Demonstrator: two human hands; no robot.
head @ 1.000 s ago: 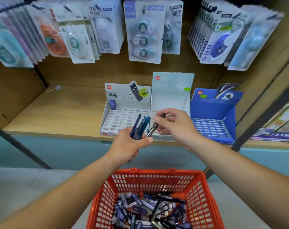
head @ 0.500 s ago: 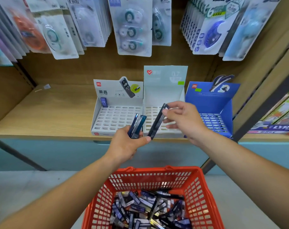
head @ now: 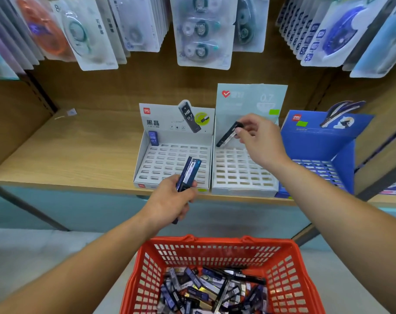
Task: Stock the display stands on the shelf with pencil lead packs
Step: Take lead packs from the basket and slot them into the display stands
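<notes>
Pencil lead packs are mostly found in a loose heap inside the red basket, which is seen below both hands, nearer the person. The task is judged to be at an early stage.

Only one blue pack is seen standing in a slot, at the back left corner of the grey stand, beyond the left hand. The other slots of that stand are seen unfilled. The pale stand, beneath the right hand, appears to hold nothing, though part of its grid is hidden by the hand and wrist. Bare slots are also shown in the blue stand, on the outer side of the right hand. All three stands are set side by side on the wooden shelf.

A black pack is pinched at its upper end between the thumb and fingertips of the right hand. It is held tilted above the back rows of the pale stand and is not yet seated in a slot. A small bundle of blue packs is gripped in the curled fingers of the left hand, in front of the grey stand's lower rows; their number cannot be told. The hands are held well apart.

Nearly everything is judged to be left: the black pack, the bundle, and then the whole heap in the basket are still to be slotted.
</notes>
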